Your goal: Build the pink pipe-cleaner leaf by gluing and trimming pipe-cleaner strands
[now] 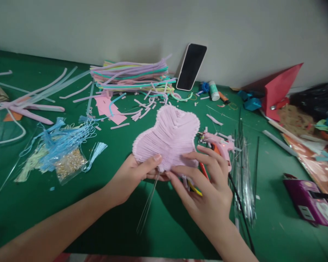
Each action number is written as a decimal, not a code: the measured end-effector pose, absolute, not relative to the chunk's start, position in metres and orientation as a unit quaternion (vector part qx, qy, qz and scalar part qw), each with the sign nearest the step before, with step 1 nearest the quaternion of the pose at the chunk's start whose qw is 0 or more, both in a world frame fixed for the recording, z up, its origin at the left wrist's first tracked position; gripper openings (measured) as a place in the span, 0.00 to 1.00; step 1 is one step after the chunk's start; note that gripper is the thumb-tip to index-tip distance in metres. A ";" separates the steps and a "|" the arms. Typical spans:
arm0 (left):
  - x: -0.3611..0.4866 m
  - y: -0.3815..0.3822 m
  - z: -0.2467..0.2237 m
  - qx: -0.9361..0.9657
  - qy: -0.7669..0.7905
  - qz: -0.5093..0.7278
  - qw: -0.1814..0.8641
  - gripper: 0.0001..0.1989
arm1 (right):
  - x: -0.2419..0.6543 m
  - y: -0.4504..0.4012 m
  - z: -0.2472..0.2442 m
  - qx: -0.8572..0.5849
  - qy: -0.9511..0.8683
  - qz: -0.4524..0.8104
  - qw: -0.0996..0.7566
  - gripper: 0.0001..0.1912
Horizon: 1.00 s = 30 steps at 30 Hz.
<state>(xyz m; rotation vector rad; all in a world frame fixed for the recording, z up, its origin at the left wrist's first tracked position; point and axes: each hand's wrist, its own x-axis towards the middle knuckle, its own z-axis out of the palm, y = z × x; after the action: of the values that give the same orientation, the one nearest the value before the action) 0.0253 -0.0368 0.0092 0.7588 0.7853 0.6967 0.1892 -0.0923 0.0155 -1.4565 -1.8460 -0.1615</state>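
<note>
A lilac wing-like shape (168, 140) of pipe cleaners laid side by side, with a fuzzy raised edge, is held above the table. My left hand (136, 174) grips its lower left, thumb on top and fingers beneath. At the lower right edge, my right hand (207, 178) has its thumb and index fingertip close together on the shape, while the other fingers spread over its surface. Thin metal wires (147, 209) hang from the bottom point. Just beyond my right hand lies a pink glue gun (220, 142), partly covered by my fingers.
Behind are a pipe-cleaner bundle (131, 74), cut pieces and a leaning phone (191, 67). Blue tassels (60, 140) and a bag of beads (70, 163) lie left. Right are loose wires (244, 178), a black cord (242, 211) and a purple device (311, 202).
</note>
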 end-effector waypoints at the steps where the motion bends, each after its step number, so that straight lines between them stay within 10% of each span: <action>1: 0.026 -0.037 0.009 0.355 0.367 0.324 0.797 0.20 | 0.189 -0.092 0.016 -0.572 -0.722 -0.056 0.384 0.08; 22: 0.026 -0.037 0.009 0.363 0.360 0.337 0.791 0.17 | 0.193 -0.087 0.014 -0.569 -0.716 -0.089 0.394 0.14; 27: 0.027 -0.032 0.010 0.324 0.385 0.400 0.766 0.15 | 0.183 -0.099 0.005 -0.614 -0.554 0.051 0.560 0.37; 30: 0.027 -0.032 0.008 0.339 0.390 0.409 0.752 0.14 | 0.172 -0.108 0.002 -0.610 -0.442 0.288 0.592 0.29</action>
<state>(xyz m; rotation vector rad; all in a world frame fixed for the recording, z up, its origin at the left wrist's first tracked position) 0.0273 -0.0322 0.0078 0.7396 0.8518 0.8940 0.1718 -0.1078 0.0019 -1.4181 -1.0271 0.6702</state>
